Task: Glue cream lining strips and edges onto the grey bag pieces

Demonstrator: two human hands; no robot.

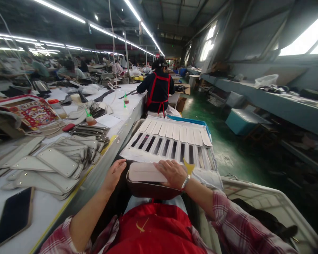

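On my lap rests a dark brown piece with a curved edge, perhaps a bag part. A pale, round-cornered panel lies on top of it. My right hand is laid over the panel's right end, fingers stretched flat and wearing a silvery bracelet at the wrist. To the left, my left hand is held beside the brown piece, fingers loosely extended with nothing visible in them. Just ahead, a white cloth-covered surface bears a row of pale strips with dark gaps below them.
A pile of pale riveted panels, darker panels and a phone lie on the left table. A glue bottle stands farther back. At right is a white crate. A person in red straps sits ahead.
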